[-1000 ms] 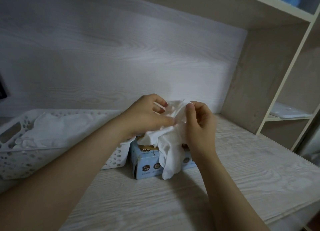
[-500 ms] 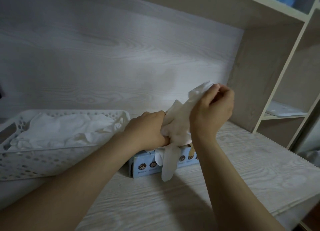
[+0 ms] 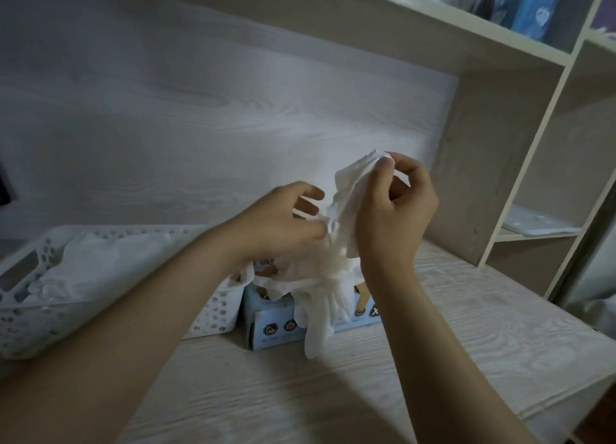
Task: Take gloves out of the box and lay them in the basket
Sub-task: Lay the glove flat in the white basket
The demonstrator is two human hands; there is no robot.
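desk [image 3: 466, 343] of pale wood grain below, shelf unit [image 3: 520, 163] up along the right; white perforated basket [image 3: 213, 313] on the left of the desk, white gloves [image 3: 110, 260] heaped inside; small blue box [image 3: 276, 330] just right of the basket, open on top, more white material spilling over its front down to the desk; right hand [image 3: 396, 210] raised above the box, thumb and fingers curled, pinching the top edge of a white glove [image 3: 346, 193]; left hand [image 3: 280, 223] lower and beside it, fingers bent, gripping the same glove at its middle; glove held up between both hands, lower end trailing down to the box opening.
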